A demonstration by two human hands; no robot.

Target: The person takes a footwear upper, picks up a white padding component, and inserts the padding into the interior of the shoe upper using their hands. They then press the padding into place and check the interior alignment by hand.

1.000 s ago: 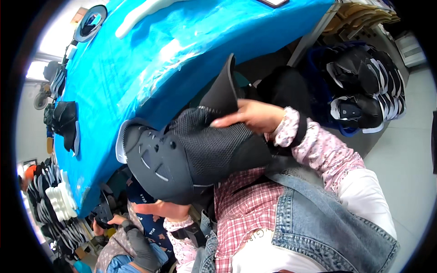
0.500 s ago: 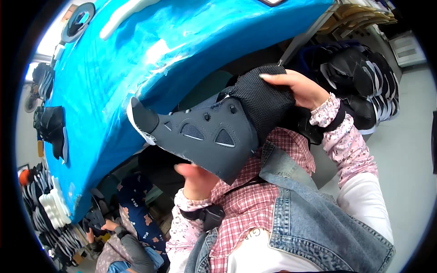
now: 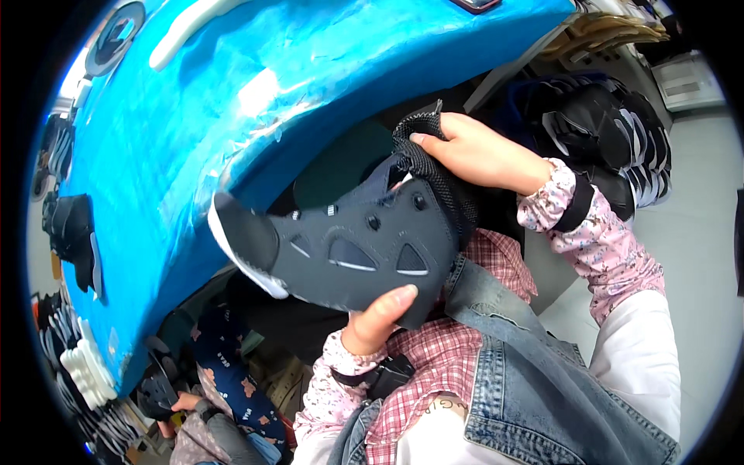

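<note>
A dark grey shoe upper (image 3: 318, 267) lies across my two hands in front of my body, its toe pointing left. It has triangular cutouts, two black eyelets and a pale edge around the toe. My left hand (image 3: 381, 316) grips its lower edge, thumb pressed on the side panel and the other fingers hidden beneath. My right hand (image 3: 473, 151) is closed on the black mesh lining (image 3: 422, 132) at the collar end, thumb on top. The mesh is bunched and folded under those fingers.
A blue-covered table (image 3: 186, 147) curves in front of me, with a white rod-like piece (image 3: 182, 43) and a black shoe (image 3: 74, 232) on it. At right sit stacked black shoe parts (image 3: 612, 128). At lower left, another person's hand (image 3: 184, 401) holds a dark piece.
The upper's heel end has dropped and its side faces me more squarely. My left thumb now lies on the panel. My right hand has shifted left and bunched the mesh that was spread out.
</note>
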